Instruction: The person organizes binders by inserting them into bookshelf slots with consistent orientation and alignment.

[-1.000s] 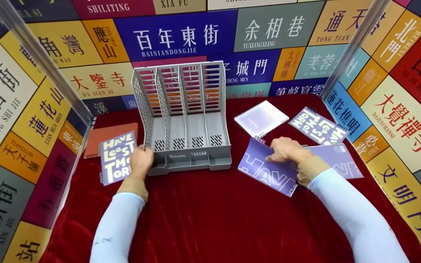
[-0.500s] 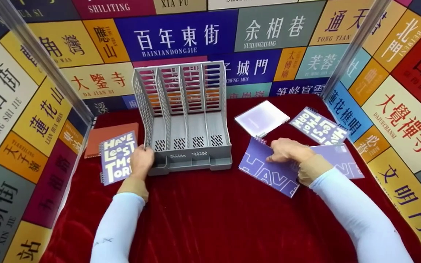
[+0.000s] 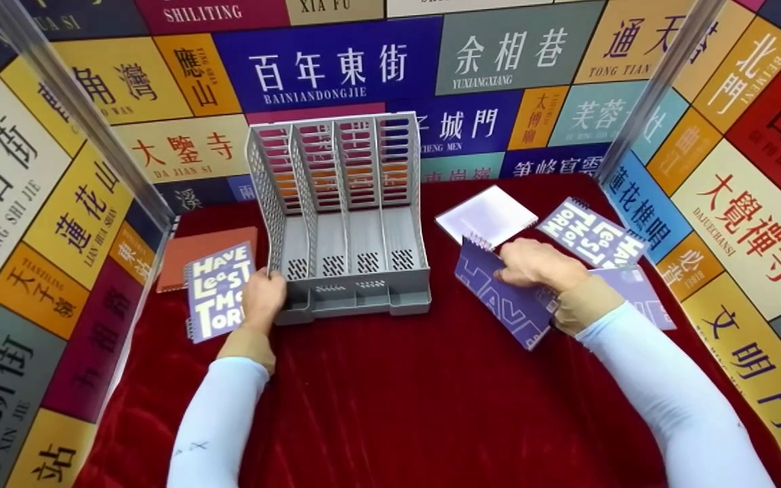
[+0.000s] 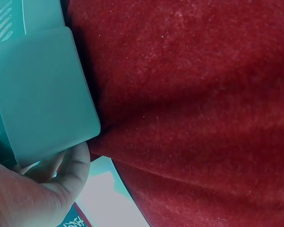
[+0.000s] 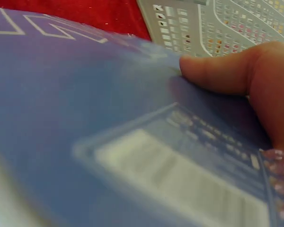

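Note:
A grey file rack (image 3: pixel 356 244) with upright dividers stands at the back of the red-covered table. My left hand (image 3: pixel 264 297) grips its front left corner; in the left wrist view the fingers (image 4: pixel 75 165) lie against the edge of the rack's front (image 4: pixel 45 94). To the right, my right hand (image 3: pixel 536 264) holds a purple spiral notebook (image 3: pixel 499 298), raised at a tilt with outlined lettering on its cover. The right wrist view shows the thumb (image 5: pixel 217 73) on the notebook (image 5: pixel 61 94), near a barcode label. The other fingers there are hidden.
Left of the rack, a lettered purple notebook (image 3: pixel 211 291) overlaps an orange one (image 3: pixel 187 247). At right lie a pale shiny notebook (image 3: pixel 489 213), a white-lettered notebook (image 3: pixel 590 230) and a lilac one (image 3: pixel 634 291) partly behind the right arm. Printed panels (image 3: pixel 336 64) enclose the table.
My right hand has moved slightly up and away with the purple notebook, which now tilts more steeply and overlaps the pale notebook's edge. My left hand has stayed at the rack's corner.

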A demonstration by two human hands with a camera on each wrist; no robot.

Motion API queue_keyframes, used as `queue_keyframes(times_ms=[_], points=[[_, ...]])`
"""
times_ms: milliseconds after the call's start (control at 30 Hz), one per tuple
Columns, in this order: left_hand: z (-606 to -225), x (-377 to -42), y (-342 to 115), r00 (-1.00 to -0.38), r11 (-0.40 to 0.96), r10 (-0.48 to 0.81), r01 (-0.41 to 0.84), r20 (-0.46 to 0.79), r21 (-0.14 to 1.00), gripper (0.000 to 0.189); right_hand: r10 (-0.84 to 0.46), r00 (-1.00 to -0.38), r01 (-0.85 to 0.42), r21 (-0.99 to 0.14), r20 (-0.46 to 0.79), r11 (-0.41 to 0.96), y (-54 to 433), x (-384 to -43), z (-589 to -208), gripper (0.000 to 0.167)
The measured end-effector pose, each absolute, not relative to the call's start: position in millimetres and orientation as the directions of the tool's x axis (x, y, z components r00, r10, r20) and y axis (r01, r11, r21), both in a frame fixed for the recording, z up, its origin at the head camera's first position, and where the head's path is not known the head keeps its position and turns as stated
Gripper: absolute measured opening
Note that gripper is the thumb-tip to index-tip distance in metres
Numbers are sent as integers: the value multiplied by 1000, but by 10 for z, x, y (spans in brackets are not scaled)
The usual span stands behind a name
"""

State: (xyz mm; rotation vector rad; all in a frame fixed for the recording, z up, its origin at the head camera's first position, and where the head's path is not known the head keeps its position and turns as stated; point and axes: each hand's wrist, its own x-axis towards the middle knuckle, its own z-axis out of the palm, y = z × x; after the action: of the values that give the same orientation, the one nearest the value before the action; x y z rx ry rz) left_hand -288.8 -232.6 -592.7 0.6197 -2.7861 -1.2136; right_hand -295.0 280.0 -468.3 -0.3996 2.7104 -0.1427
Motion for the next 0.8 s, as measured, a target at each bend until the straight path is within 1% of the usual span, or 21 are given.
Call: queue_keyframes(times_ms=[200,233,333,533,800], points=[[-5929,-2895,-2345,-926,609,-354,-333,-130,720,57,-354,-915,-324,-170,-196,931,2755,-2961,-4585,31],[-5990,-2929,-2379,-928,620,-354,-328,-119,713,58,-363,-916,-335,-174,-170,926,2747,-2966,-4575,31],[-6064,-2995,-2428,-927,615,-348,-339,-140,712,60,-381,-919,-357,-190,-107,915,2726,-2970,-4545,31],[-6446,-3229,-2582,-929,624,-346,-335,-134,706,66,-356,-932,-337,-203,-65,919,2687,-2995,-4541,31],[-6759,-3418,-2763,-933,630,-331,-332,-145,702,67,-328,-945,-322,-201,4,925,2578,-3013,-4520,33]])
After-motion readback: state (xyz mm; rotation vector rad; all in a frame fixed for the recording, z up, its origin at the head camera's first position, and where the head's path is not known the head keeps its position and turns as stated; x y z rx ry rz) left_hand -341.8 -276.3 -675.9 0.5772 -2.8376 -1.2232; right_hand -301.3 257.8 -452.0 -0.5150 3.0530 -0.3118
